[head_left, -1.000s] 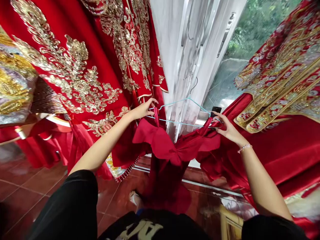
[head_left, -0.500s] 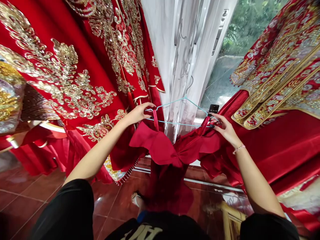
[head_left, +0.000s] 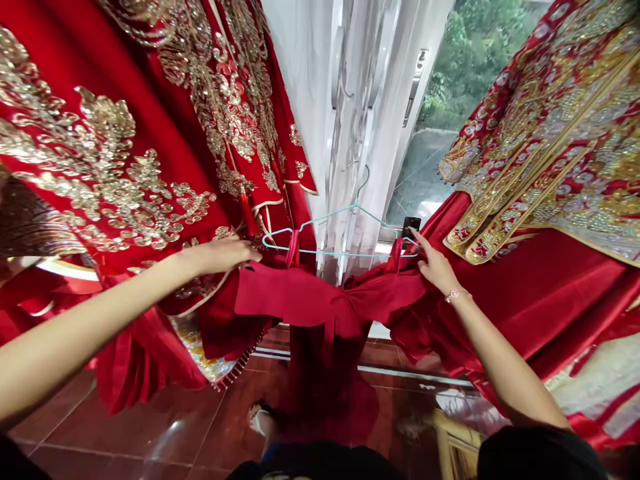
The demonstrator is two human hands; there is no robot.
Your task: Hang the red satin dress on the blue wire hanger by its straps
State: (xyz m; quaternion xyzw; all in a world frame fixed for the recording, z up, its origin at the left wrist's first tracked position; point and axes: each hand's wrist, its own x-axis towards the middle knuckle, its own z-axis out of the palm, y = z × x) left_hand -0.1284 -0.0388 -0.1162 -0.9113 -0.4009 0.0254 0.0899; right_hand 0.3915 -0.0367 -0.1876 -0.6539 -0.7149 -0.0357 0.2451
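Note:
A red dress (head_left: 320, 297) with a wide folded neckline hangs by its shoulder straps from a light-blue wire hanger (head_left: 327, 253). At the neckline's left corner, my left hand (head_left: 225, 255) pinches the cloth, outside the hanger's left end. My right hand (head_left: 439, 267) is beside the hanger's right end and the dress's right shoulder. Its index finger is stretched out and its thumb is apart, with no cloth visibly gripped; the other fingers are partly hidden. Whether the hanger's hook rests on the clear rack (head_left: 345, 133) behind it, I cannot tell.
Red garments with gold embroidery (head_left: 145, 167) hang on the left. A beaded red and gold jacket (head_left: 545, 160) hangs on the right over a red skirt (head_left: 525, 300). A small black device (head_left: 411, 227) stands behind the hanger by the window (head_left: 430, 160). Below are a wooden frame (head_left: 453, 440) and tiled floor (head_left: 165, 427).
My left hand has let go of the left strap and hanger end, moved outward and taken the neckline's corner. My right hand's index finger has straightened off the hanger end. The view has shifted slightly.

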